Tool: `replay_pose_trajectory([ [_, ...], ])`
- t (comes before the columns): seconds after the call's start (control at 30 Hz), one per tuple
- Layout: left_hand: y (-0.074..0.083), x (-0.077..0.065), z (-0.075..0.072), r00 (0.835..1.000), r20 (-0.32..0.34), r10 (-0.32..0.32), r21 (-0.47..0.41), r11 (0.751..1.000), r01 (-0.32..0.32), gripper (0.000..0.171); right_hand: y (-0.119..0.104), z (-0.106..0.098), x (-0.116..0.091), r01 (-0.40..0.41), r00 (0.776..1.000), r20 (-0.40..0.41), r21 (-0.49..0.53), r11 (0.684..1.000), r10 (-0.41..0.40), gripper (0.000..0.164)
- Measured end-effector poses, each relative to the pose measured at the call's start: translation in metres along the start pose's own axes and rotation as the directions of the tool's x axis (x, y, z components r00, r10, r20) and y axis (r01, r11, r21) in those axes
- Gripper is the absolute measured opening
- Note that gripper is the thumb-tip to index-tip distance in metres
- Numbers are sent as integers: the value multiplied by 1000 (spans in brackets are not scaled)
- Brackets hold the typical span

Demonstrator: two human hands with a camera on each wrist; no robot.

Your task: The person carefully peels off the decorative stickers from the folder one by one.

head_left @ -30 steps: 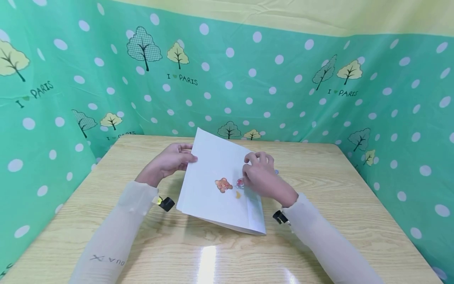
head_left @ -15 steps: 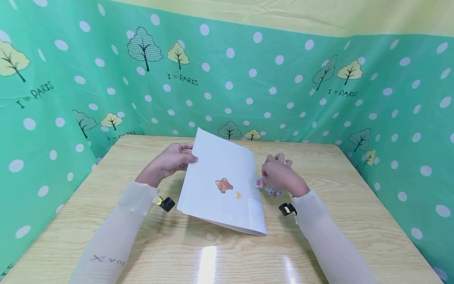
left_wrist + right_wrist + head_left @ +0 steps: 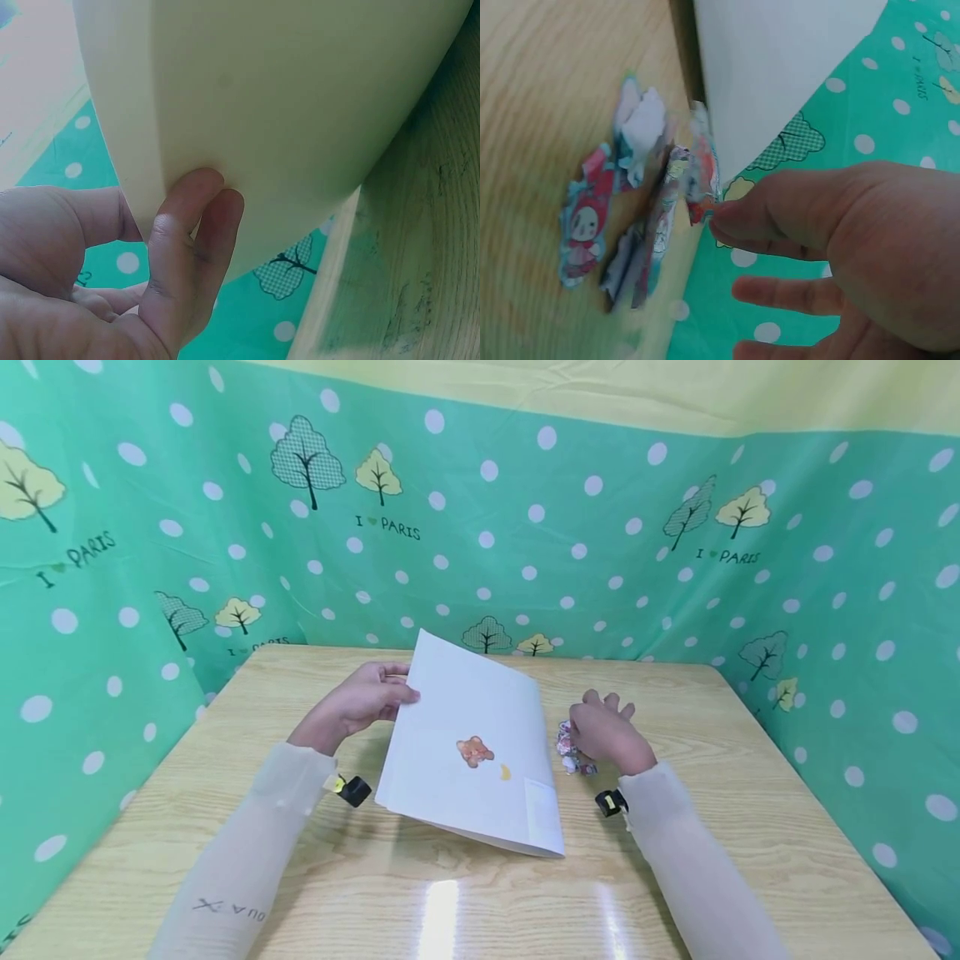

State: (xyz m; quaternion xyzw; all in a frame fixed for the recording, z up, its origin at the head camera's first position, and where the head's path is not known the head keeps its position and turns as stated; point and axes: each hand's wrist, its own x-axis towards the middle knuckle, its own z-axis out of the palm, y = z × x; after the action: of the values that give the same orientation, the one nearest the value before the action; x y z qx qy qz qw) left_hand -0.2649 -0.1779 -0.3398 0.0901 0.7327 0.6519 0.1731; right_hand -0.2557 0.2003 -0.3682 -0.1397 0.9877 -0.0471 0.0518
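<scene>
My left hand (image 3: pixel 363 700) pinches the left edge of a white paper folder (image 3: pixel 472 693), thumb on the front and fingertips (image 3: pixel 196 187) against the back. The folder leans tilted above the table. On its front are a brown bear sticker (image 3: pixel 475 751) and a small yellow crescent sticker (image 3: pixel 506 772). Just right of the folder, my right hand (image 3: pixel 609 732) pinches a clear-edged sticker with red on it (image 3: pixel 703 169) between thumb and forefinger, its other fingers apart. Beneath that hand lies a small heap of cut-out cartoon stickers (image 3: pixel 585 221), partly covered by it in the head view.
The wooden table (image 3: pixel 720 827) stretches out around the folder. A green dotted curtain (image 3: pixel 525 527) hangs behind it and at both sides. Small black wrist cameras are strapped to both sleeves (image 3: pixel 247 843).
My right hand has moved right, off the folder's front to the sticker heap, carrying the clear-edged sticker along. The left hand and folder stay in place.
</scene>
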Motion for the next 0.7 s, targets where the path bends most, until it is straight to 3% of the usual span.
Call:
replay_pose_trajectory([
  [0.43,2,-3,0,1000,3,4,-1,1000,-4,54,-1,5,4,-46,999,28,-2,999,46,2],
  [0.7,2,-3,-1,1000,12,11,-3,1000,-11,54,0,7,5,-45,999,10,-15,999,45,16],
])
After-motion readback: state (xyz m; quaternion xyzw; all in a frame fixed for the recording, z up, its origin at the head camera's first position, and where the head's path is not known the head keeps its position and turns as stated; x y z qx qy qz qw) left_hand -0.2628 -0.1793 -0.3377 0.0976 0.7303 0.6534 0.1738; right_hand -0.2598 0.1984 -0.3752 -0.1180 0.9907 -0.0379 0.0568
